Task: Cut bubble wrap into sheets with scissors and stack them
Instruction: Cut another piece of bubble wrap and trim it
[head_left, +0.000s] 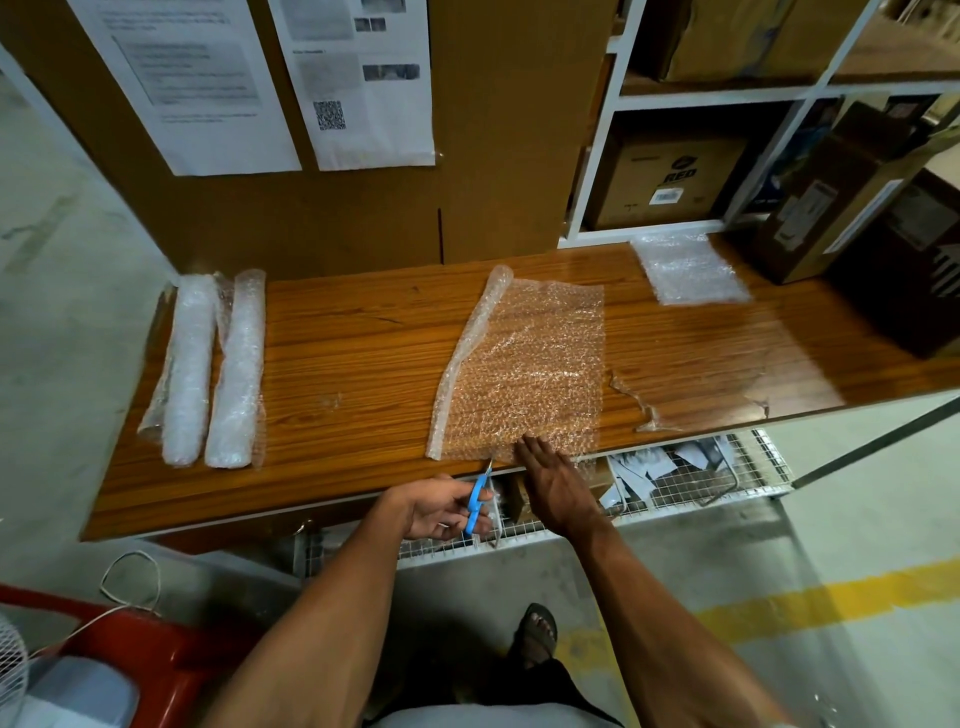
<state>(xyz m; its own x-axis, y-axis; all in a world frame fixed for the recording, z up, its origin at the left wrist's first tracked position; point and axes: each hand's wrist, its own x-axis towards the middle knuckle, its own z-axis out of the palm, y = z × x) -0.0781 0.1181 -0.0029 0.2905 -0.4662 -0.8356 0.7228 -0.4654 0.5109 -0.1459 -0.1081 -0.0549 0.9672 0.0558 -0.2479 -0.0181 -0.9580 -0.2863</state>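
Lower centre of the head view: your left hand (441, 506) grips the blue-handled scissors (477, 498), fingers curled round the handles, blade tips at the near edge of the bubble wrap (524, 364). Blades too small to tell if apart or together. Your right hand (556, 480) lies flat w/ straight fingers, pressing the wrap's near edge just right of the blades.

Wrap is unrolled mid-frame on the wooden bench (353, 358), w/ its remaining roll along the sheet's left side. Cut-sheet stack (685, 267) sits upper right of the bench, well apart from the work. Two spare rolls (208, 369) lie side by side at frame left.

Handling (judgement): film is v. light, soft, floppy, prob. slick on the varnished top, so it will skid or bunch ahead of the blades unless pinned. Keep your flat palm close beside the cut line; lift a cut sheet by an edge or corners, not the middle.

Hard to read:
- near edge of wrap under your right hand, hidden
- sheet count in the stack, can't tell
- clear torn film (644, 410) at right bench edge, extent unclear
- wire basket (675, 488) under bench, contents partly cut off by the benchtop
- printed notices (249, 83) upper left, blurred
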